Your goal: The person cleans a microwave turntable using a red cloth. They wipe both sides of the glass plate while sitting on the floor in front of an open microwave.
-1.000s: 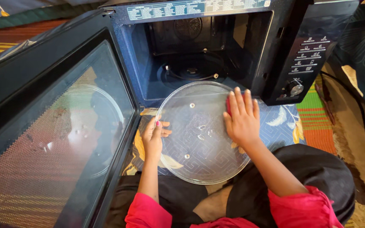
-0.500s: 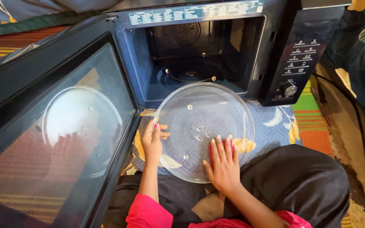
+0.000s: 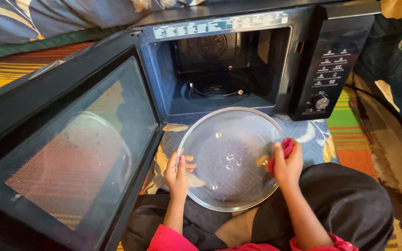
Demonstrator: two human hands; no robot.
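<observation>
Hands work the round clear glass turntable plate before the open black microwave: our left hand pinches its rim steady, our right hand presses a bunched red cloth on it.

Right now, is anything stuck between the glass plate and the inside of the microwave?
Nothing visible is. The glass plate sits just in front of the microwave opening, the door swung wide to the left. The left hand and right hand grip its side edges, not the front.
</observation>
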